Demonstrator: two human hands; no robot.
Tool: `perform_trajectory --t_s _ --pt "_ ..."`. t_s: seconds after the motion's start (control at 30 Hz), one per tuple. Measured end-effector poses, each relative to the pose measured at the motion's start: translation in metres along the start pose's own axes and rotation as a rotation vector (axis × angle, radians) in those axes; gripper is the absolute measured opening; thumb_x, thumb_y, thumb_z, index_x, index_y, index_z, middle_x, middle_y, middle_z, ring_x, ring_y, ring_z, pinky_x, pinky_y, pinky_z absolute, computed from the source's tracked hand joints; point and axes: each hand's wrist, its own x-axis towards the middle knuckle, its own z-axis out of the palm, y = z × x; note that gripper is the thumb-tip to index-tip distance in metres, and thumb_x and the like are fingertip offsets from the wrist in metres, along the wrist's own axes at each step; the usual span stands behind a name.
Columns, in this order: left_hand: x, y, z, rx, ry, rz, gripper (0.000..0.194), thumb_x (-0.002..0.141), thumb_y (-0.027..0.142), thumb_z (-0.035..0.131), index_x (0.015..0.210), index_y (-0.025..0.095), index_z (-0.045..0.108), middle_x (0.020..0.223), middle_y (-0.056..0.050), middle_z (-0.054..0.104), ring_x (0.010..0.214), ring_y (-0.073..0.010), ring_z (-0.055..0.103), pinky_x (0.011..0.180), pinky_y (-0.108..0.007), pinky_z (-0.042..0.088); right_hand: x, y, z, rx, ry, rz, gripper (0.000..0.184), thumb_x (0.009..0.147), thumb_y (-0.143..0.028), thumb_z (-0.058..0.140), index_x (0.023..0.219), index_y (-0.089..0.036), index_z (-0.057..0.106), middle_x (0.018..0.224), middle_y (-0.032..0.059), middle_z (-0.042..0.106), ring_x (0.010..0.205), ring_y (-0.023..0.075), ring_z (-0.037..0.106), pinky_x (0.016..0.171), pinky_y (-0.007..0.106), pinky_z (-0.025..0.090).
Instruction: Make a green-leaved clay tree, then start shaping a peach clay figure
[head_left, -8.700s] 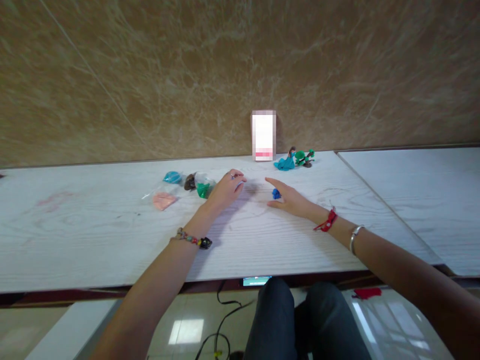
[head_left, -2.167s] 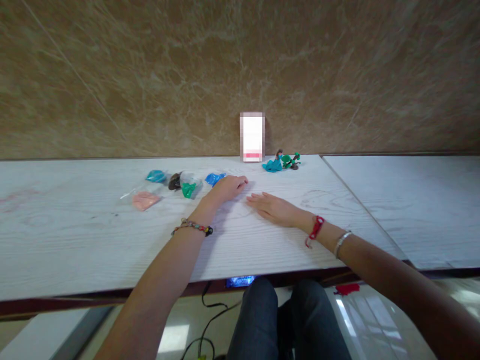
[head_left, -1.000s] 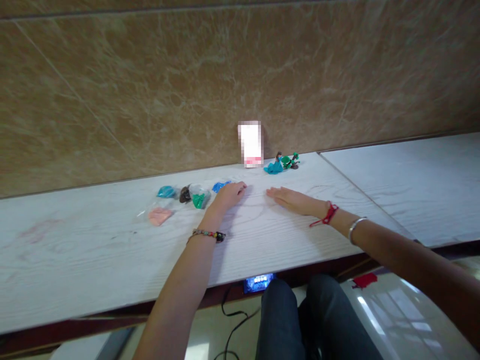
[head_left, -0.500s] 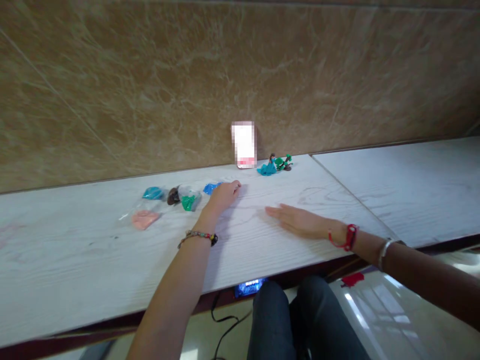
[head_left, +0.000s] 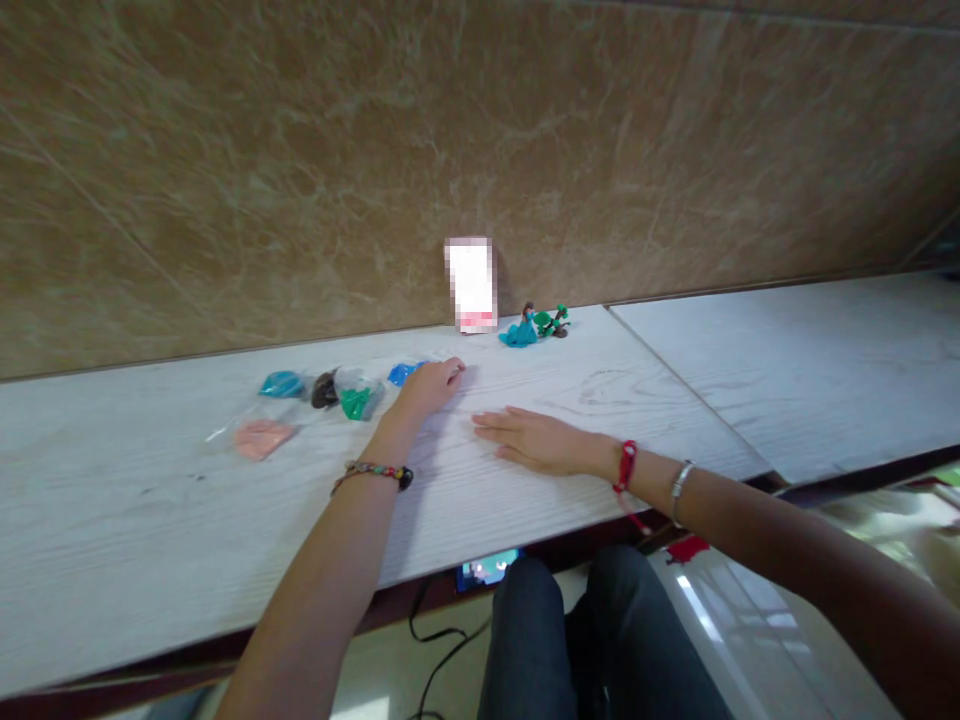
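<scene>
My left hand (head_left: 435, 386) rests on the white wood-grain table with its fingers curled together. What they hold, if anything, is hidden. Right behind it lies a blue packet (head_left: 405, 373), partly covered by the hand. My right hand (head_left: 534, 441) is stretched flat, palm down, low over or on the table, with its fingers a little apart and nothing visible in it. Beyond the hands, near the wall, stand a small figure in a teal dress (head_left: 520, 330) and a little green and brown tree (head_left: 553, 321), both like modelling clay.
Left of my hands lie clear bags with clay-like lumps: teal (head_left: 282, 384), brown (head_left: 325, 389), green (head_left: 355, 403) and peach (head_left: 262, 439). A phone with a bright screen (head_left: 472, 285) leans on the marbled wall (head_left: 300, 180). Another lit screen (head_left: 487, 568) shows below the table edge.
My right hand has moved left, closer to my left hand. The left hand stays curled by the blue packet. The whole view has shifted slightly.
</scene>
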Motion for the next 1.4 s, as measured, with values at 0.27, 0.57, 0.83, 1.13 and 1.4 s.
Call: perform_trajectory --t_s 0.27,0.57,0.83,1.13,1.4 --pt "-0.003 -0.004 -0.002 -0.019 0.002 0.029 0.030 0.084 0.026 0.036 0.104 0.019 0.057 0.096 -0.006 0.067 0.083 -0.0158 0.061 0.073 -0.025 0.044 0.001 0.039 -0.013 0.127 0.136 0.344 0.042 0.090 -0.028 0.027 0.121 -0.010 0.049 0.127 0.0120 0.049 0.119 0.0188 0.044 0.103 0.038 0.032" --pt "0.000 -0.008 0.004 -0.038 0.003 0.020 0.030 0.084 0.026 0.036 0.106 0.020 0.056 0.100 -0.006 0.066 0.086 -0.0172 0.060 0.075 -0.026 0.043 -0.061 0.011 -0.026 0.216 0.071 0.218 0.050 0.078 -0.040 0.054 0.121 -0.015 0.050 0.124 0.0114 0.052 0.113 0.0199 0.049 0.097 0.035 0.039" --pt "-0.001 -0.006 0.000 -0.032 0.004 0.015 0.030 0.084 0.026 0.037 0.105 0.019 0.057 0.098 -0.005 0.066 0.082 -0.0147 0.060 0.073 -0.023 0.043 -0.030 0.021 -0.023 0.224 0.314 0.161 0.024 0.074 -0.025 0.060 0.096 -0.015 0.064 0.091 0.0078 0.065 0.082 0.0157 0.060 0.076 0.028 0.049" --pt "-0.003 -0.003 -0.003 -0.034 -0.004 0.028 0.031 0.085 0.025 0.036 0.105 0.017 0.058 0.098 -0.007 0.066 0.083 -0.0165 0.061 0.073 -0.024 0.043 0.024 0.077 -0.009 0.214 0.432 0.287 0.020 0.061 -0.016 0.070 0.080 -0.012 0.065 0.083 0.0069 0.064 0.075 0.0149 0.058 0.073 0.028 0.048" --pt "-0.003 -0.001 -0.002 -0.044 -0.002 0.019 0.030 0.084 0.023 0.036 0.105 0.017 0.058 0.096 -0.006 0.067 0.082 -0.0163 0.061 0.073 -0.025 0.044 0.025 0.071 -0.010 0.176 0.290 0.260 0.022 0.071 -0.020 0.063 0.091 -0.013 0.066 0.090 0.0075 0.067 0.082 0.0164 0.060 0.076 0.028 0.048"
